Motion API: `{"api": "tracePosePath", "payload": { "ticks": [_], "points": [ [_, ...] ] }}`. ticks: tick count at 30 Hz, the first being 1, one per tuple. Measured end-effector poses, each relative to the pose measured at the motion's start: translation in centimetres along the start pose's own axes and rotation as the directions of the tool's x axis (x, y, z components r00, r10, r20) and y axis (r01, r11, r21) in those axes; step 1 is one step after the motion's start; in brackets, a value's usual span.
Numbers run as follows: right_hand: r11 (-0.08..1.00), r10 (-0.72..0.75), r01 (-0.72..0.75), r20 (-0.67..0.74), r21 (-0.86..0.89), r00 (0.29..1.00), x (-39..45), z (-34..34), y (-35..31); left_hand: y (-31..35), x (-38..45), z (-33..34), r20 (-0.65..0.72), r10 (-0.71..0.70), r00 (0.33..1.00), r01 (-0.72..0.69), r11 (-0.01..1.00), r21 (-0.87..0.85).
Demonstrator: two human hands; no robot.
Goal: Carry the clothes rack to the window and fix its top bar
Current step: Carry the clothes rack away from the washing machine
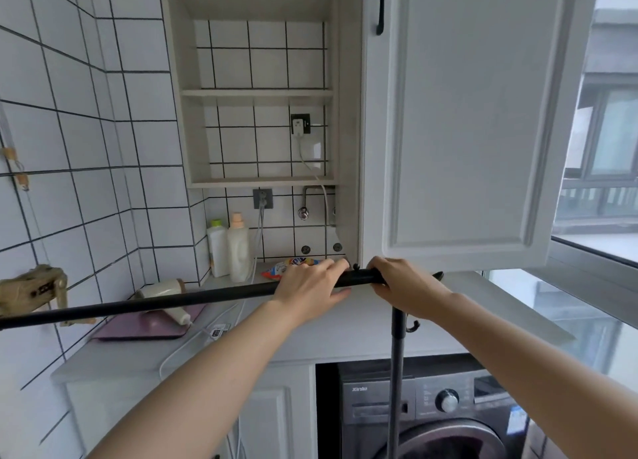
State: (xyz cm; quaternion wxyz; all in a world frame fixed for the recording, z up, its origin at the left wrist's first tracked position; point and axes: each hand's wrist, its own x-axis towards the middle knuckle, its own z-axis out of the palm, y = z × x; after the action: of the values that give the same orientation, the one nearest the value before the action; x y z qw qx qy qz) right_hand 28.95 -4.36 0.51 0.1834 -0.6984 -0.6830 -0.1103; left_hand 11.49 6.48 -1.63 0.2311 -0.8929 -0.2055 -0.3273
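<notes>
Gripping at the joint: the top bar (193, 298) is held by both hands where it meets the upright pole (396, 372), just in front of the cabinet door (466, 120). The left hand (310, 284) is laid over the bar left of the joint, fingers curled partly round it, thumb beneath. The right hand (402, 282) is closed over the joint itself, so the fitting under it cannot be seen. A small knob (356, 267) sits on the bar between the hands.

Risks, as judged:
- Whether the bar is seated in its socket cannot be told; if pushed askew, it could pop out and the long free end left of the cabinet door would drop.
- That free end runs close over the hair dryer (165, 294) and purple scale (145, 327) on the counter (310, 334); a slip would knock them.
- Bar's right tip (437, 275) is close below the cabinet door's lower edge; an upward jerk would strike it.
- Skin between the hands could be pinched at the knob.
- The window (593, 251) is just right of the door; rack swing toward the glass should be avoided.
</notes>
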Motion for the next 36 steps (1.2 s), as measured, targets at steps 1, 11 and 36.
{"api": "tracePosePath", "payload": {
  "ticks": [1,11,36],
  "points": [
    [0.999,0.0,0.0,0.004,0.049,1.0,0.2,0.3,0.1,-0.1,0.1,0.3,-0.019,0.026,0.999,-0.026,0.999,0.043],
    [0.927,0.029,-0.067,0.108,0.369,0.994,1.3,0.4,0.3,-1.0,-0.4,0.5,-0.208,0.125,0.97,-0.102,0.987,0.121],
    [0.941,0.325,-0.264,-0.352,0.21,0.878,-9.5,-4.3,-13.7,1.6,-8.7,-11.2,-0.399,0.159,0.903,-0.11,0.984,0.142]
  ]
}}
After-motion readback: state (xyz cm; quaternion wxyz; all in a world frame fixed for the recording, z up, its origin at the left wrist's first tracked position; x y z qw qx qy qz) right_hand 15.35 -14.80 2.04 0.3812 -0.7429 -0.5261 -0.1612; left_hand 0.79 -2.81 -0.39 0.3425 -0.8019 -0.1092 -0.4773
